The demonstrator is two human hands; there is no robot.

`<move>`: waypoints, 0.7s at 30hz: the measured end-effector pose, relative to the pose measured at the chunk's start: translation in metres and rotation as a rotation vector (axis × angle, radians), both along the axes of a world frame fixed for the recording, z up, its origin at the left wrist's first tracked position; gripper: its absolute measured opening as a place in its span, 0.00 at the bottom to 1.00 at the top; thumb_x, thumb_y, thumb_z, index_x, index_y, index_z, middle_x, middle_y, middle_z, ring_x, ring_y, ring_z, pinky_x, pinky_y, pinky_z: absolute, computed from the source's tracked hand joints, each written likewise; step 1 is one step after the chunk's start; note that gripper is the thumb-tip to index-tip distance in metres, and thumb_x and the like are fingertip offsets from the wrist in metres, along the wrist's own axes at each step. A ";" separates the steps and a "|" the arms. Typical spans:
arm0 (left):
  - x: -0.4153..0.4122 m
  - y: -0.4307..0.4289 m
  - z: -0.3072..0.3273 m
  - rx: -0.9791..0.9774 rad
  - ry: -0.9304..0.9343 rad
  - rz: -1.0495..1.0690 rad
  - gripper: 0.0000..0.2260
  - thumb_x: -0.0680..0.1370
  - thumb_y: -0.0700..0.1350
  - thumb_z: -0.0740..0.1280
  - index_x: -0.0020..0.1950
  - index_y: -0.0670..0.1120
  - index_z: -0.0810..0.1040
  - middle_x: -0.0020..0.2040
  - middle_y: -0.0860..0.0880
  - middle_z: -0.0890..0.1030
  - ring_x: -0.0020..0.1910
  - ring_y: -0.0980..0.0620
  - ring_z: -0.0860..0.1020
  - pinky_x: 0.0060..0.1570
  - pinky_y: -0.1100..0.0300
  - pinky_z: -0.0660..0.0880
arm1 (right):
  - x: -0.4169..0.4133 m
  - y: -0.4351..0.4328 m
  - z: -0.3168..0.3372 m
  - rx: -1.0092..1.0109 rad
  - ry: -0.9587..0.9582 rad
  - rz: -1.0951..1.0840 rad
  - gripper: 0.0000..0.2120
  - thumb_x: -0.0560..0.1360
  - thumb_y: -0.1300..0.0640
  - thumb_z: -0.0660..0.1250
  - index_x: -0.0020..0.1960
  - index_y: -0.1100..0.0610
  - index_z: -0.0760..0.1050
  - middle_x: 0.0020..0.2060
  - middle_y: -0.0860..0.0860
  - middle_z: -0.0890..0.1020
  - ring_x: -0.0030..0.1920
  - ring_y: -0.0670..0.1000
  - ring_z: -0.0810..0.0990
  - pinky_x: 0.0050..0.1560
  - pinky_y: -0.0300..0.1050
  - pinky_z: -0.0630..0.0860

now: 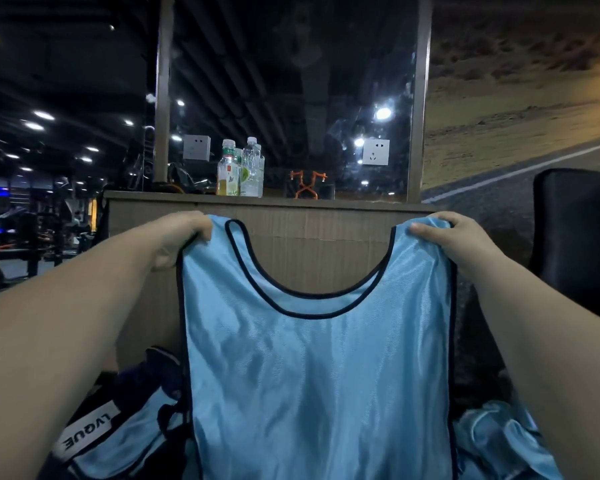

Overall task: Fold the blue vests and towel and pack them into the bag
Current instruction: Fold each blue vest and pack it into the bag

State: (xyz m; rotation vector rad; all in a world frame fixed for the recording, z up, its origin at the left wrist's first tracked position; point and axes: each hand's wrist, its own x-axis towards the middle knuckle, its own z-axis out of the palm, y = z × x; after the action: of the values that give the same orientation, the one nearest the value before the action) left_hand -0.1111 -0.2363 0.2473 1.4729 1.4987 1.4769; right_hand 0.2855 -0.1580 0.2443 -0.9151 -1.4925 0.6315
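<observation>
Fold step, early: left hand (184, 233) & right hand (454, 237) each pinch a shoulder strap of the blue vest (319, 375), hanging flat between them. Next, prob.: bring hands together, halve it lengthwise.

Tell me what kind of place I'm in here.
Probably a gym: workout machines stand at far left, drink bottles sit on the ledge, and a blue vest is held up.

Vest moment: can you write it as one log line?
vest: held up, unfolded | left hand: grips vest top | right hand: grips vest top | fold: not yet
</observation>
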 end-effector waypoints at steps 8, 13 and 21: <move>0.011 0.020 -0.008 0.113 0.078 0.173 0.18 0.76 0.48 0.72 0.59 0.41 0.71 0.43 0.45 0.76 0.37 0.48 0.73 0.37 0.56 0.71 | -0.010 0.009 -0.002 -0.038 0.026 0.037 0.09 0.74 0.56 0.74 0.51 0.58 0.79 0.43 0.54 0.83 0.42 0.53 0.82 0.49 0.51 0.79; 0.013 0.026 -0.007 0.218 0.127 0.326 0.17 0.74 0.50 0.74 0.54 0.42 0.73 0.41 0.46 0.75 0.34 0.50 0.71 0.32 0.60 0.69 | -0.011 0.012 -0.001 0.001 -0.006 -0.072 0.09 0.75 0.54 0.73 0.51 0.57 0.80 0.45 0.53 0.83 0.42 0.53 0.82 0.45 0.48 0.80; 0.012 0.035 -0.005 0.210 0.016 0.330 0.29 0.70 0.53 0.78 0.64 0.41 0.75 0.50 0.45 0.80 0.42 0.51 0.77 0.40 0.59 0.73 | -0.019 0.018 0.007 0.119 -0.163 -0.262 0.09 0.73 0.50 0.74 0.46 0.55 0.80 0.41 0.49 0.80 0.41 0.47 0.77 0.37 0.42 0.72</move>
State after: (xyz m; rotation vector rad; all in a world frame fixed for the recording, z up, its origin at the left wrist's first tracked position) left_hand -0.0992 -0.2010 0.2424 1.4033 1.7008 1.8686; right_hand 0.2660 -0.1405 0.2509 -1.0671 -1.5031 0.2798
